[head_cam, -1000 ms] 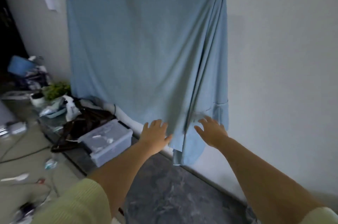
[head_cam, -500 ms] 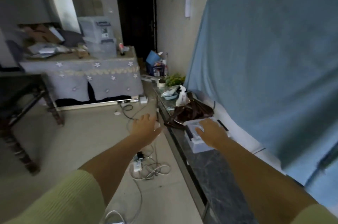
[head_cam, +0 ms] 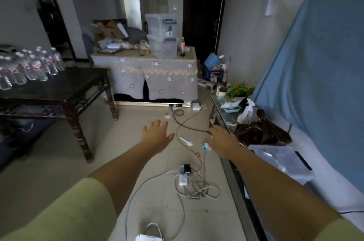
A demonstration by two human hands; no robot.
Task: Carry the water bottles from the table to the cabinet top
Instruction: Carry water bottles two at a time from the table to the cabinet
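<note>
Water bottles (head_cam: 29, 65) crowd the dark counter's (head_cam: 65, 87) far left corner, none yet carried, while both hands, left (head_cam: 157, 135) and right (head_cam: 223, 139), hang released and empty.

Table (head_cam: 65, 87) showing near-black wood; water bottles (head_cam: 29, 65) showing clear with red-white labels. Tablecloth (head_cam: 153, 77) showing grey with white flowers and a beige trim band. Drape (head_cam: 315, 67) showing plain blue. Sleeves (head_cam: 65, 215) showing pale yellow-green ribbing.
</note>
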